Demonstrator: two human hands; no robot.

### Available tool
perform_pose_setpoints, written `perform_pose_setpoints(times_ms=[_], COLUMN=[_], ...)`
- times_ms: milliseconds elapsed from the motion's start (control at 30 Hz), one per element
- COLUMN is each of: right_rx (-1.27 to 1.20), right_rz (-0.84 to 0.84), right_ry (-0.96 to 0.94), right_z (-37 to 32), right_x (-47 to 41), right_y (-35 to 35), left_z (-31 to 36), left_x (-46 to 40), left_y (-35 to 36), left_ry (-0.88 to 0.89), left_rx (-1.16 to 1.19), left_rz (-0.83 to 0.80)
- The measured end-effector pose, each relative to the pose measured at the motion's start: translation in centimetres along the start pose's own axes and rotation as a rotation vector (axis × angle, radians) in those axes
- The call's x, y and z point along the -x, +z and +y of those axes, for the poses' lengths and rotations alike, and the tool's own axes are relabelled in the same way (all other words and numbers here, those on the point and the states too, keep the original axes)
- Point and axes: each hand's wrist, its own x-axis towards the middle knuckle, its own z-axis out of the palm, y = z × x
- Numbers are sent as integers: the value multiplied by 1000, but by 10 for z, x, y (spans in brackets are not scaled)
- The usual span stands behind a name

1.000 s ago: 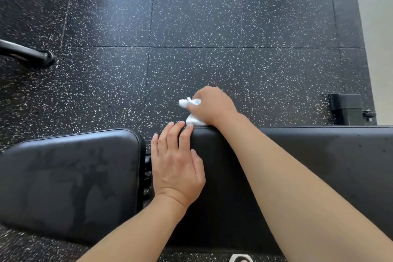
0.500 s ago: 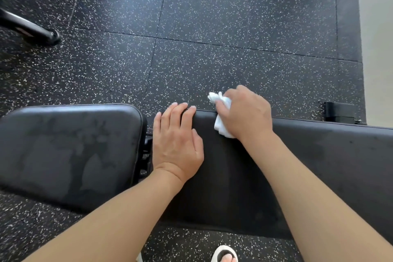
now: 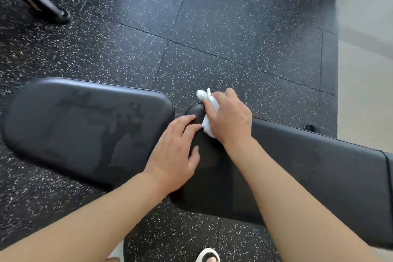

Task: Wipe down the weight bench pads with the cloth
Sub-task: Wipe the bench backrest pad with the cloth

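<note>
Two black bench pads lie side by side: a shorter seat pad [image 3: 80,125] on the left with damp streaks, and a long back pad [image 3: 314,172] running to the right. My right hand [image 3: 230,117] grips a crumpled white cloth [image 3: 209,110] and presses it on the far left corner of the long pad. Beside it, my left hand [image 3: 176,153] rests flat with straight fingers on the same pad's left end, fingertips almost touching the cloth.
Black speckled rubber floor tiles [image 3: 212,27] surround the bench. A black metal equipment foot [image 3: 36,0] stands at the top left. Pale flooring [image 3: 365,49] runs along the right edge. A white slipper with toes [image 3: 209,256] shows at the bottom.
The view has swung, so the bench now sits slanted. My right hand slid the cloth back left to the pad's corner. My left hand stays flat on the pad.
</note>
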Motion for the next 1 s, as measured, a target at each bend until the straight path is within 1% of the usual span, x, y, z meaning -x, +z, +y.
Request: perform_pose_setpoints(times_ms=[100, 167, 233, 333, 400, 500, 567, 633, 700, 733, 767, 800, 833, 867, 900, 967, 1000], right_rx=[49, 114, 163, 179, 210, 277, 231, 224, 192, 184, 186, 199, 228, 267, 302, 335, 276], right_rz=[4, -22, -54, -34, -42, -257, -294, -178, -216, -243, -232, -190, -121, -44, -4, -30, -24], right_ry=[-119, -208, -204, -180, -267, -352, -400, -571, -669, -696, -710, -708, -663, -572, -459, -288, -216], right_z=[-38, -59, -69, -71, -72, -73, -70, -64, -58, -54, -50, -44, -38, -35, -33, -32, -36], right_x=[2, 8, 19, 50, 80, 118, 131, 148, 165, 167, 161, 150, 132, 110, 86, 44, 33], right_y=[7, 12, 11, 3, 1, -5, -16, -21, -22, -23, -23, -22, -21, -23, -22, -17, -13], left_z=[-26, -44, -56, -63, -66, -71, -75, -78, -82, -84, -85, -85, -85, -84, -84, -80, -77], left_x=[31, 44, 50, 48, 43, 42, 43, 43, 43, 43, 44, 44, 44, 45, 45, 46, 46], left_y=[-17, -27, -33, -36, -41, -50, -55, -58, -60, -59, -59, -58, -57, -56, -55, -53, -52], left_ry=[108, 140, 158, 171, 152, 152, 187, 213, 233, 237, 235, 231, 227, 223, 216, 188, 166], left_rx=[-105, -202, -237, -183, -151, -147, -162, -169, -180, -183, -182, -181, -183, -188, -193, -193, -186], left_rz=[-31, -52, -56, -7, 43, 62, 37, 9, -2, 0, 3, 6, 7, 8, 11, 25, 33])
